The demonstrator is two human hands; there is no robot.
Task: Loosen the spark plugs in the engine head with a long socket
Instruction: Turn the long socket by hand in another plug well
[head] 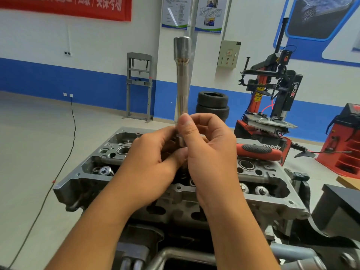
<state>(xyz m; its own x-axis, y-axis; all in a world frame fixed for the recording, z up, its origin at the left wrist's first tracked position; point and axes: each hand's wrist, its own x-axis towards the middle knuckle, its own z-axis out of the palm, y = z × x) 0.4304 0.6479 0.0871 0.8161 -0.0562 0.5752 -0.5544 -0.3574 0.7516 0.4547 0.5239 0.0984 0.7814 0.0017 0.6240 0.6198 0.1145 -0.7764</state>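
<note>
Long socket (182, 75): polished steel, upright, wider at top; left hand (150, 164) and right hand (210, 151) both pinch its lower end.

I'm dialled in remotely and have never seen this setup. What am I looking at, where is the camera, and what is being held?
There is no machine at work here, only a person's two bare hands. The one picture comes from a camera worn on the head, looking forward and down. Below the hands lies an engine head with its open top facing up. The left hand and right hand together grip the lower end of a long socket, a shiny steel tube held upright above the head. A red-handled tool lies on the head beside the right hand. Behind are stacked tyres and a tyre changer.
</note>
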